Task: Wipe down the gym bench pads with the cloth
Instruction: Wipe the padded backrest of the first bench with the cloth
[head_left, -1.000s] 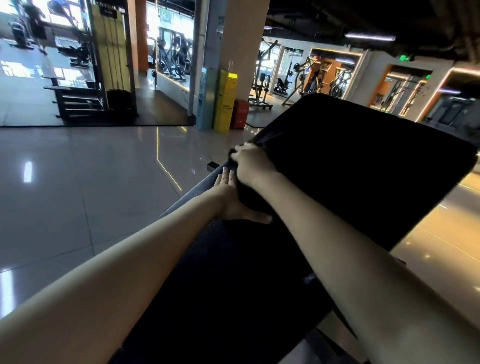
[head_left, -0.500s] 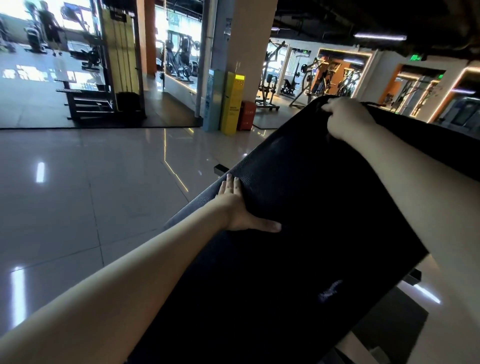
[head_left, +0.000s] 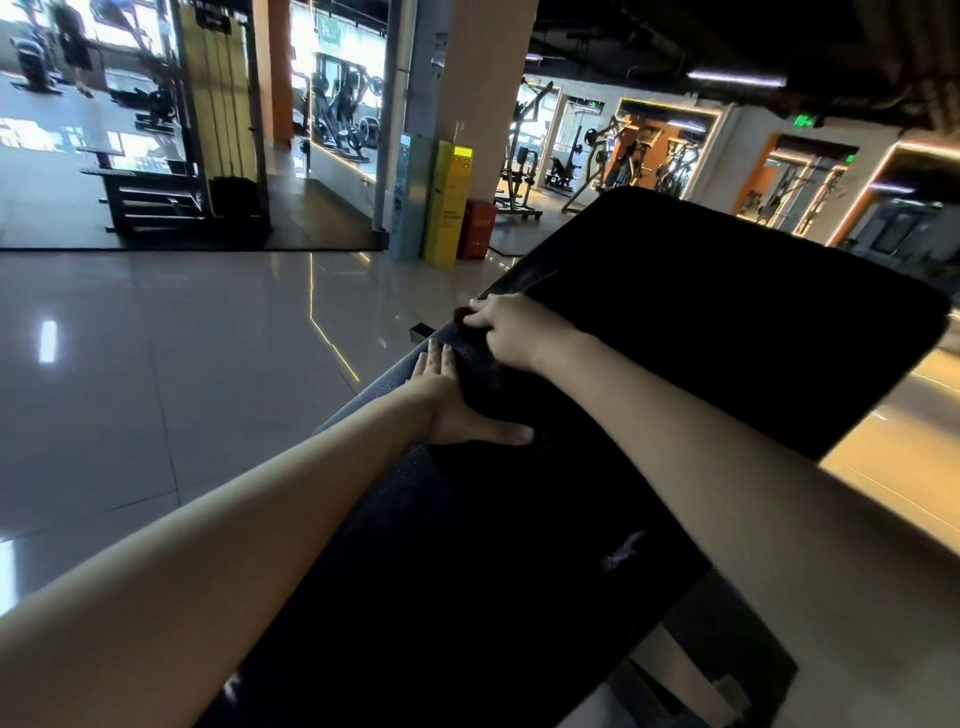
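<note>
1. Step: mid-wipe. Right hand (head_left: 511, 332) fingers curled, bunching the dark cloth (head_left: 464, 318) at the left edge of the bench pad (head_left: 701, 322)
2. Left hand (head_left: 451, 402) flat on the pad edge, fingers together, thumb splayed, bracing
3. Next, likely: drag cloth across the pad with steady pressure

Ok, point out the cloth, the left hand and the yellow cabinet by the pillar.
cloth (head_left: 475, 358): head view, dark bunched fold.
left hand (head_left: 448, 408): head view, back of the hand.
yellow cabinet (head_left: 450, 208): head view, its front face.
</note>
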